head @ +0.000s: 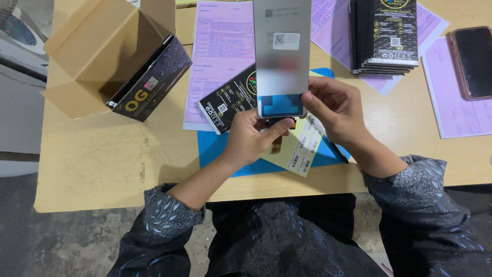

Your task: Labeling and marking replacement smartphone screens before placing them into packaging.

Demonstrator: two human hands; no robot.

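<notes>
Both hands pinch the phone screen panel (282, 56) upright: left hand (251, 137) below the grip, perhaps on its ribbon; right hand (333, 105) beside.

Screen panel (282, 56) top cut by frame edge, its middle blurred; smartphone (472, 62) clipped at right edge; flex cable (277, 144) mostly hidden behind left hand (251, 139).

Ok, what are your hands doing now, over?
Both hands on the screen panel: left hand under its bottom edge, right hand pinching the corner. Black sleeve lies beneath. Nothing blocking.
</notes>
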